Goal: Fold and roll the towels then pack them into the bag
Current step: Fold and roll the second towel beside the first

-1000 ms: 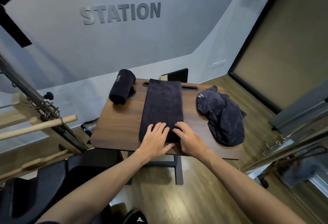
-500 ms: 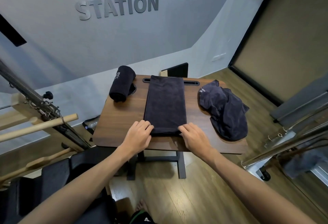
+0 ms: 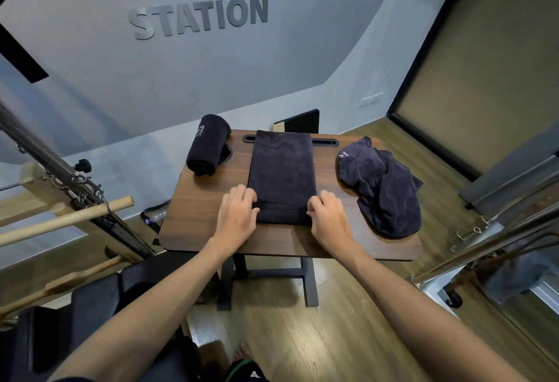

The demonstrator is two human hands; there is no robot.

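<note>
Hands first: our left hand [image 3: 237, 215] and right hand [image 3: 328, 215] sit at the two near corners of the folded towel [image 3: 282, 169], fingers curled over the first narrow roll at its near end, pinching it from both sides. The towel lies flat along the middle of the bench [image 3: 196, 221]. A rolled towel [image 3: 207, 147] rests at the far left corner, and a crumpled towel [image 3: 382, 188] lies on the right.

Wall [image 3: 90, 57]: grey, raised lettering "PILATES STATION" [image 3: 199, 15] | Floor [image 3: 302, 336]: wood planks | Surface [image 3: 205, 215]: dark wood-grain, black legs | Left: wooden bars [image 3: 60, 221], metal spring frame.
</note>
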